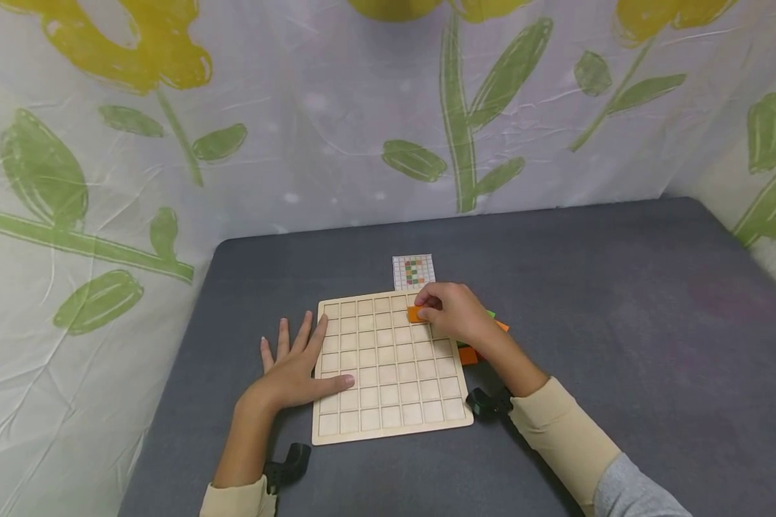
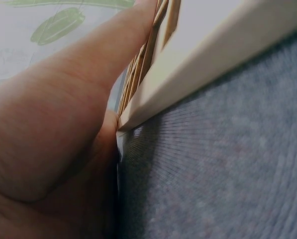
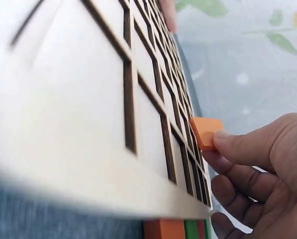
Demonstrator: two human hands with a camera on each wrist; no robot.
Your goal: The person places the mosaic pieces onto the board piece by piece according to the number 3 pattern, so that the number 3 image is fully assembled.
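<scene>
A light wooden grid board with square compartments lies on the dark table. My right hand pinches an orange square tile between thumb and fingers over the upper right part of the board. In the right wrist view the orange tile is tilted at the grid, the thumb on its face; whether it touches the board I cannot tell. My left hand lies with fingers spread at the board's left edge, its thumb resting on the grid. In the left wrist view the thumb reaches over the board's rim.
A small card printed with a coloured grid pattern lies just behind the board. Beside the board's right edge, partly under my right forearm, are several loose tiles, among them an orange tile and a green one. A flower-printed curtain hangs behind the table.
</scene>
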